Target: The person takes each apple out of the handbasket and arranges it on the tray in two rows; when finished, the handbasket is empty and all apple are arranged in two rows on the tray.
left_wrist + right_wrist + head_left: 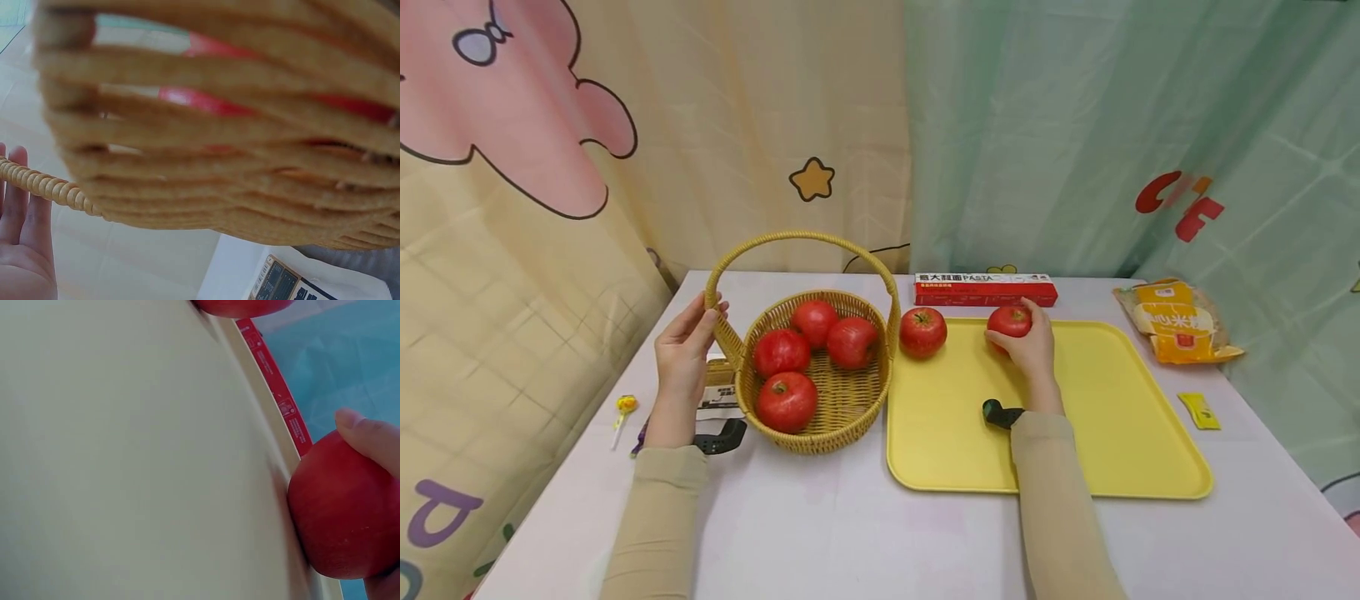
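Note:
By its handle (802, 236), a woven basket (842, 412) is held at the left by my left hand (681, 350). Fingers (36, 225) lie against the handle in the left wrist view, and the basket's weave fills most of that view. Inside the basket are several red apples (786, 402). My right hand (1032, 346) grips another red apple (1009, 319) at the back rim of the yellow tray (955, 450); thumb and fingers lie on its sides in the right wrist view. One more apple (922, 332) sits at the tray's back left corner.
Behind the tray lies a red pasta box (985, 290). To the right are a yellow food bag (1178, 321) and a small yellow packet (1199, 411). A lollipop (625, 406) and a printed package (718, 385) lie left of the basket. Curtains (1037, 125) hang behind the table.

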The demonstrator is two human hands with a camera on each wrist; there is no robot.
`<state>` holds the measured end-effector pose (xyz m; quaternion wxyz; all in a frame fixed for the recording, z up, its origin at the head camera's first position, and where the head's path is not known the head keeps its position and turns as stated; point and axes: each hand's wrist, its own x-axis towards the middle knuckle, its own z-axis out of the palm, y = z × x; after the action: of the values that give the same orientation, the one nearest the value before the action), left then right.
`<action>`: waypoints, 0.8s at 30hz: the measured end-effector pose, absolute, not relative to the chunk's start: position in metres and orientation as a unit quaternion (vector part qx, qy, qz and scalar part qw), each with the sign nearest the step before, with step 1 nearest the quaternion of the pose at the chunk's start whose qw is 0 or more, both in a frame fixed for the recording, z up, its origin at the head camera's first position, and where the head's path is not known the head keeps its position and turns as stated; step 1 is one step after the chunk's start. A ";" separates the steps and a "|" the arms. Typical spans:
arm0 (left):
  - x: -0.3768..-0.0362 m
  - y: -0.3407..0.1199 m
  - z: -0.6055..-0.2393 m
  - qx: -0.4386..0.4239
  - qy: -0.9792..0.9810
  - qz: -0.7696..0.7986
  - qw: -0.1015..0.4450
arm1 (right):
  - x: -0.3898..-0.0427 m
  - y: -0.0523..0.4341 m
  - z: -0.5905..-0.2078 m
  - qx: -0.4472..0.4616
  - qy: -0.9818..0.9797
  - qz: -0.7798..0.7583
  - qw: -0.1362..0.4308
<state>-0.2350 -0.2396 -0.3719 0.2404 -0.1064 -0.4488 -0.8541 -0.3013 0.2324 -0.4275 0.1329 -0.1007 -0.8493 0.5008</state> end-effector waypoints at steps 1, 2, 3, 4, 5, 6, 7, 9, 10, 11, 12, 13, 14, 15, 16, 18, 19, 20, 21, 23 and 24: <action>-0.235 -0.240 -0.372 -0.107 -0.448 -0.854 0.241 | -0.302 0.232 -0.428 -0.103 -0.847 0.504 0.133; -0.235 -0.240 -0.372 -0.108 -0.447 -0.855 0.241 | -0.302 0.233 -0.428 -0.104 -0.846 0.506 0.135; -0.235 -0.240 -0.372 -0.110 -0.445 -0.856 0.241 | -0.303 0.233 -0.428 -0.105 -0.844 0.508 0.136; -0.235 -0.240 -0.372 -0.111 -0.443 -0.857 0.240 | -0.303 0.232 -0.428 -0.107 -0.842 0.510 0.137; -0.235 -0.240 -0.372 -0.112 -0.442 -0.857 0.240 | -0.303 0.232 -0.428 -0.108 -0.842 0.509 0.140; -0.235 -0.240 -0.372 -0.112 -0.441 -0.858 0.240 | -0.303 0.232 -0.428 -0.107 -0.842 0.508 0.145; -0.235 -0.240 -0.372 -0.111 -0.441 -0.858 0.239 | -0.302 0.231 -0.427 -0.107 -0.843 0.503 0.155; -0.234 -0.239 -0.372 -0.109 -0.443 -0.858 0.237 | -0.300 0.229 -0.424 -0.104 -0.844 0.493 0.182; -0.234 -0.239 -0.372 -0.108 -0.444 -0.857 0.237 | -0.298 0.228 -0.422 -0.101 -0.843 0.489 0.200; -0.234 -0.239 -0.372 -0.108 -0.446 -0.856 0.237 | -0.297 0.226 -0.421 -0.098 -0.841 0.485 0.218; -0.234 -0.239 -0.372 -0.108 -0.448 -0.855 0.237 | -0.295 0.224 -0.418 -0.094 -0.836 0.486 0.237; -0.234 -0.239 -0.372 -0.107 -0.449 -0.855 0.237 | -0.293 0.222 -0.414 -0.089 -0.829 0.490 0.254; -0.234 -0.239 -0.373 -0.108 -0.448 -0.855 0.237 | -0.291 0.220 -0.410 -0.084 -0.817 0.503 0.269; -0.235 -0.239 -0.373 -0.109 -0.448 -0.855 0.236 | -0.288 0.217 -0.405 -0.078 -0.799 0.525 0.283; -0.235 -0.239 -0.373 -0.111 -0.448 -0.855 0.235 | -0.286 0.213 -0.399 -0.075 -0.781 0.547 0.290; -0.234 -0.239 -0.373 -0.113 -0.445 -0.857 0.235 | -0.280 0.205 -0.385 -0.067 -0.734 0.604 0.304; -0.234 -0.239 -0.373 -0.114 -0.443 -0.857 0.235 | -0.277 0.199 -0.376 -0.058 -0.703 0.636 0.314; -0.234 -0.239 -0.373 -0.116 -0.443 -0.857 0.236 | -0.273 0.193 -0.368 -0.048 -0.671 0.666 0.323; -0.234 -0.239 -0.373 -0.118 -0.442 -0.857 0.237 | -0.270 0.186 -0.359 -0.035 -0.640 0.693 0.331; -0.234 -0.239 -0.373 -0.119 -0.439 -0.858 0.239 | -0.262 0.169 -0.344 0.004 -0.589 0.732 0.343; -0.234 -0.239 -0.373 -0.119 -0.438 -0.858 0.240 | -0.258 0.161 -0.338 0.030 -0.566 0.747 0.347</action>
<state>-0.2339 -0.2391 -0.3727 0.2395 -0.1191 -0.4382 -0.8581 -0.2580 0.1609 -0.3377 0.3466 0.0302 -0.5665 0.7470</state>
